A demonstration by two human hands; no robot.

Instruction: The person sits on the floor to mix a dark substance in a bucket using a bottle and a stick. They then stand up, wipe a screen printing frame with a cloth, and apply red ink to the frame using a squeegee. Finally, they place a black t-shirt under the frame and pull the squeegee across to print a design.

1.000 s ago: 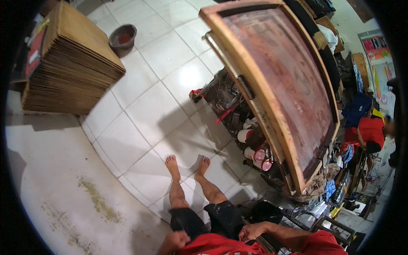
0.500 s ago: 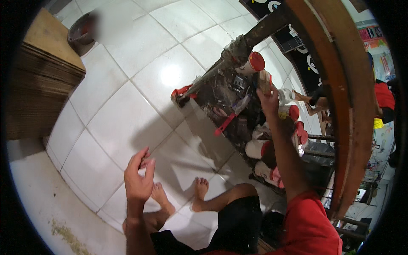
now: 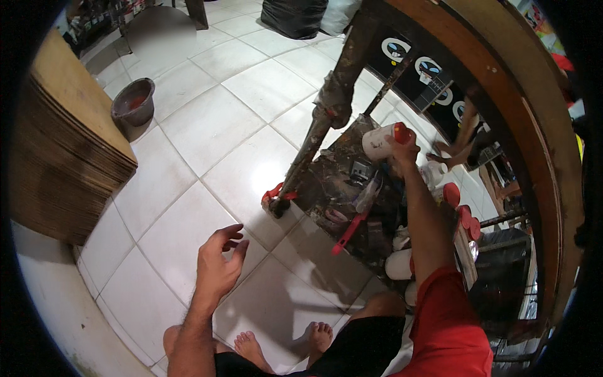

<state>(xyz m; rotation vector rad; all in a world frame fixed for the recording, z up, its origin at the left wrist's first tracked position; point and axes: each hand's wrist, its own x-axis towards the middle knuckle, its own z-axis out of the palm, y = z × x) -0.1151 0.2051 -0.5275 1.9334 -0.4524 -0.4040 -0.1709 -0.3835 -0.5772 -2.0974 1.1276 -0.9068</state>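
My right hand (image 3: 404, 151) grips a white tub (image 3: 375, 143) with a red lid over a grimy lower shelf (image 3: 326, 195). Beneath it lie a metal piece (image 3: 360, 171), a red-handled tool (image 3: 349, 233) and other clutter, with several more red-lidded tubs to the right. My left hand (image 3: 221, 257) hangs over the tiles with its fingers apart and slightly curled, holding nothing. A stained table leg (image 3: 330, 100) rises just beyond the shelf, and red material (image 3: 271, 192) is wrapped at its foot.
Stacked brown boards (image 3: 75, 151) stand at left beside a wall, near a grey bucket (image 3: 130, 107). A wooden frame (image 3: 534, 132) curves down the right. Behind lie black panels with cartoon eyes (image 3: 427, 70), another person's legs (image 3: 465, 132) and bags (image 3: 292, 16).
Both hands came up from my waist and reached forward. My right hand now grips the red-lidded tub on the shelf. The view has swung, bringing more of the floor and shelf into sight.
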